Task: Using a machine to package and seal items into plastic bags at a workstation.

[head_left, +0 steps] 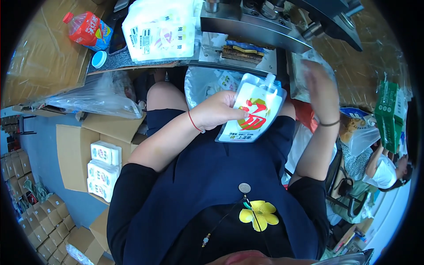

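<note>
While the left hand [216, 110] grips a white spouted pouch [252, 114], the right hand [321, 84] hovers open, empty.

We saw a white spouted pouch [255, 115] with red and green print at centre, white packs [160, 31] at twelve o'clock, a red-labelled bottle [88, 29] at eleven, a green carton [389, 115] at three, and white boxed packs [104, 170] at eight.
</note>
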`<state>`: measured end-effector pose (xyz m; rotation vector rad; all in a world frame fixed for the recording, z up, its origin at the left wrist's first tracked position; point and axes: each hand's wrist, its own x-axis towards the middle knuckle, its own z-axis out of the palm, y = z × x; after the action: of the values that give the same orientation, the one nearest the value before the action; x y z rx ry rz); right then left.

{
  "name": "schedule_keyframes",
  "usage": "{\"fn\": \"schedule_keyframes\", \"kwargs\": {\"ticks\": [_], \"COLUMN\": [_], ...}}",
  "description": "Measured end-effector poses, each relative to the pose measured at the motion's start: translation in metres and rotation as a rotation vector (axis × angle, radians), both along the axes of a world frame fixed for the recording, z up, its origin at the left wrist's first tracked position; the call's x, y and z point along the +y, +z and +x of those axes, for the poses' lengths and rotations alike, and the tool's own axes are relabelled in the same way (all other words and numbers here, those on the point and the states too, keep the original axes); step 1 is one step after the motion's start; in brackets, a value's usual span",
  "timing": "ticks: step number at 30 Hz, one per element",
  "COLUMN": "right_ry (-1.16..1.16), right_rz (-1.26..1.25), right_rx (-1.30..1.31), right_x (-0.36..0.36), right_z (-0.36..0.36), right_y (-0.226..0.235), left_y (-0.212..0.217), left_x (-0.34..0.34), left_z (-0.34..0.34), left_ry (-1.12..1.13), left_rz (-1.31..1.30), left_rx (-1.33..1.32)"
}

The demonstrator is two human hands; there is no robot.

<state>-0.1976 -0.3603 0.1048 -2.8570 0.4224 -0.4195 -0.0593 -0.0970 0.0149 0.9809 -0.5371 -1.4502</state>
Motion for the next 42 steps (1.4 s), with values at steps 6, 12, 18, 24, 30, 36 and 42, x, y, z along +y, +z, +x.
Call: {"fn": "schedule_keyframes", "kwargs": {"ticks": [6,12,18,24,30,36,42], "right_ry": [-0.302,-0.136,-0.077,0.001,0.406,0.298,0.369], "right_rz": [-0.294,-0.064,-0.022,0.244,0.471,0.490,0.447], "right_rx": [0.240,0.133,-0.060,-0.281,-0.265,-0.322,0.042], "right_x": [-0.057,-0.058,-0.040,0.021,0.073,0.077,0.047], "right_z": [-0.016,-0.007,-0.021,-0.001,0.030,0.039,0.013], "right_y": [-0.047,-0.056,-0.036,-0.027,-0.009,0.001,0.013], "left_y": [0.015,0.008,0.003,-0.010,0.020,0.011,0.009], "left_x": [-0.014,-0.015,0.051,0.077,0.043,0.016,0.004], "left_z": [0.044,0.048,0.102,0.099,0.040,0.004,-0.021], "left_ry": [0.229,0.362,0.795,0.822,0.511,0.287,0.023], "left_rz": [0.069,-0.107,0.201,0.104,0.063,0.023,0.038], "left_rx": [0.132,-0.066,-2.072,-1.373,-0.880,-0.545,-0.073]}}
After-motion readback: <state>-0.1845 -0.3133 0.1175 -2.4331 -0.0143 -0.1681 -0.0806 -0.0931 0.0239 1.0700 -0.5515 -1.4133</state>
